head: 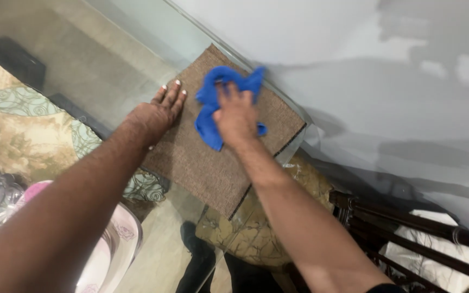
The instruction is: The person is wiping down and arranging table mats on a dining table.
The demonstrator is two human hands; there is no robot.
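Right hand (236,115) pressed flat on blue cloth (216,103), mid brown placemat (213,157). Left hand (158,113) spread flat on placemat's left edge. Placemat's far corner at glass table (126,59) rim.

no packages, labels, signs or screens show anywhere in this view.

Soft indoor light, wall shadows, glass glare, slight blur.
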